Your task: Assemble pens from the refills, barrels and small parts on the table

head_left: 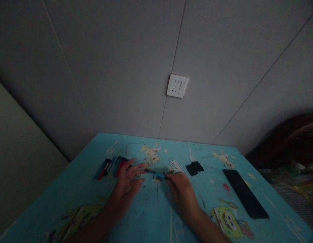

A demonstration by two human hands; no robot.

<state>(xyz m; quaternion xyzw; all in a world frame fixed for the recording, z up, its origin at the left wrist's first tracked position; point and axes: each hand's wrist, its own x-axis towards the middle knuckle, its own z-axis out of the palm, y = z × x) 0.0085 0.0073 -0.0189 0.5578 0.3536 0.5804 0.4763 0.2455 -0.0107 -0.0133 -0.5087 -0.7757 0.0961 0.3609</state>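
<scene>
My right hand (180, 185) pinches the right end of a blue pen (159, 174), which lies nearly level above the table and has a dark left end. My left hand (127, 179) has its fingers spread, their tips close to that dark end; whether they touch it is not clear. Behind my left hand lies a row of blue, red and black pens (108, 167), partly covered by the fingers. Several small dark pieces (156, 178) are scattered beneath the blue pen. Thin white sticks, like pen refills (178, 167), lie beyond my right hand.
A cluster of small black pieces (194, 168) sits right of the white sticks. Farther right is a long flat black object (245, 194). The blue table cover (141, 216) has cartoon prints. A grey wall with a white socket (177, 86) rises behind the table.
</scene>
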